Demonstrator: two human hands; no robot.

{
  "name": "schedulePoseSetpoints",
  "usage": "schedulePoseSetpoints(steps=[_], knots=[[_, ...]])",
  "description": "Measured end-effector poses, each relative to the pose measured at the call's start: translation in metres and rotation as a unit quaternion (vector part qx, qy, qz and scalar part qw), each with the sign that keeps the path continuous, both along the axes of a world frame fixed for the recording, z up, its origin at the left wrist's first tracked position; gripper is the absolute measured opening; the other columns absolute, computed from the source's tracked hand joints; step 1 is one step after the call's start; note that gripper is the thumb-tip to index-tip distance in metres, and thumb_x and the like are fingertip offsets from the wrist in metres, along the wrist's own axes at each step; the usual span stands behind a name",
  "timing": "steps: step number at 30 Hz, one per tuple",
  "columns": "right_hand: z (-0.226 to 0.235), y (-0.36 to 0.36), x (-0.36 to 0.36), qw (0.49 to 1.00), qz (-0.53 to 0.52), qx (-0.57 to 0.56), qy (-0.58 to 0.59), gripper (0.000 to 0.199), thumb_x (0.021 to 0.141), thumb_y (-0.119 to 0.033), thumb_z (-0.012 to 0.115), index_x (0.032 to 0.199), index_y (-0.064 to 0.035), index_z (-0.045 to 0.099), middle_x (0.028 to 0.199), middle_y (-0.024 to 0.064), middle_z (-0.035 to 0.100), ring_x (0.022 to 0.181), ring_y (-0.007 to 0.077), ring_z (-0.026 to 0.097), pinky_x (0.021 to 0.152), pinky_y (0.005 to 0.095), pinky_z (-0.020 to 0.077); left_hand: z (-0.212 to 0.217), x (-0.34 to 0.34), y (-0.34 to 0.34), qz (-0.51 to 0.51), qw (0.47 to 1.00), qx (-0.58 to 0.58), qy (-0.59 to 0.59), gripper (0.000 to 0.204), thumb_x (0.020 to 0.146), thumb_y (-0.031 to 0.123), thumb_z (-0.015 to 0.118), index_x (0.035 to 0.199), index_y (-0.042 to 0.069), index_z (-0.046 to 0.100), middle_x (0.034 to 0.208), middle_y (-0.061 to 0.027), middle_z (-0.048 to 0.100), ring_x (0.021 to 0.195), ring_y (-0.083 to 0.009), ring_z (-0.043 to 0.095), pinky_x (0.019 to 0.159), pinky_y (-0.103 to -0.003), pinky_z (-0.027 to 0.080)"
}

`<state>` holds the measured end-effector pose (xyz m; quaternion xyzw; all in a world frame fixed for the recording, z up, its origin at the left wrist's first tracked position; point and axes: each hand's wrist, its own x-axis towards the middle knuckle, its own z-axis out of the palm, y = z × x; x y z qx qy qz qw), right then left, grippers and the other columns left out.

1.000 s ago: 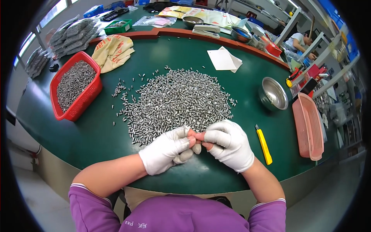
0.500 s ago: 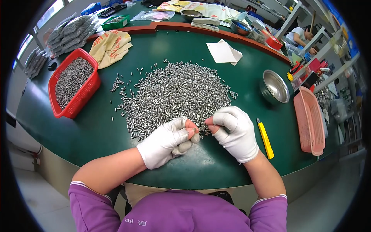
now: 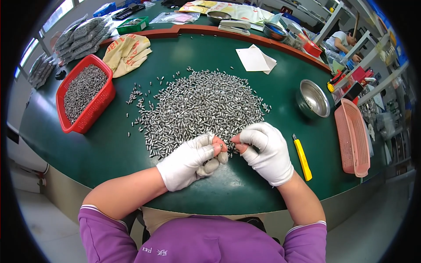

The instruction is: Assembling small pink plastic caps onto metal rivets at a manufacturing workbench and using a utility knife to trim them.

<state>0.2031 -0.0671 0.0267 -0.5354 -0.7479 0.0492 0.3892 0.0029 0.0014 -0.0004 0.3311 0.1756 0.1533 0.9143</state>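
A wide heap of small silvery metal pins with pointed ends (image 3: pixel 206 101) lies on the green tabletop in front of me. My left hand (image 3: pixel 193 160), in a white glove with bare thumb and fingertip, is closed at the heap's near edge. A small metal pin (image 3: pixel 221 147) shows between its thumb and index finger, while its other fingers curl under. Just to the right, my right hand (image 3: pixel 265 151), gloved the same way, pinches with thumb and forefinger close to the left fingertips. Whatever lies in that pinch is too small to make out.
At the left stands a red basket (image 3: pixel 109 92) full of similar pins, near a yellowish cloth bag (image 3: pixel 127 55). On the right are a yellow cutter knife (image 3: pixel 302 158), a steel bowl (image 3: pixel 313 98) and a pink basket (image 3: pixel 353 140). White paper (image 3: pixel 253 60) lies farther back.
Both hands stay at the heap's near edge with only slight finger movement. A metal pin now shows at the left fingertips. The view has shifted a little.
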Motion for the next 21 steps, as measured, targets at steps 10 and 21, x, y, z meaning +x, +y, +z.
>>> schedulePoseSetpoints(steps=[10, 21], knots=[[0.0019, -0.0018, 0.0016, 0.995, 0.007, -0.064, -0.082, 0.017, 0.065, -0.004, 0.073, 0.078, -0.0096, 0.066, 0.078, 0.0064, 0.062, 0.072, 0.0253, 0.060, 0.065, 0.0359, 0.0492, 0.0037, -0.0017, 0.0012, 0.005, 1.000, 0.013, -0.003, 0.023, 0.093, 0.030, 0.058, 0.105, 0.011, 0.056, 0.088, -0.0026, 0.058, 0.056, -0.0056, 0.037, 0.054, -0.021, 0.030], [-0.0029, -0.0023, -0.0012, 0.974, 0.011, -0.103, -0.202, 0.015, 0.068, -0.014, 0.074, 0.080, -0.0116, 0.065, 0.080, 0.0043, 0.059, 0.075, 0.0257, 0.058, 0.064, 0.0368, 0.0473, 0.0027, -0.0007, -0.0001, 0.005, 0.999, 0.033, 0.001, 0.017, 0.094, 0.022, 0.057, 0.105, 0.010, 0.053, 0.087, -0.0027, 0.057, 0.058, -0.0040, 0.040, 0.050, -0.017, 0.030]])
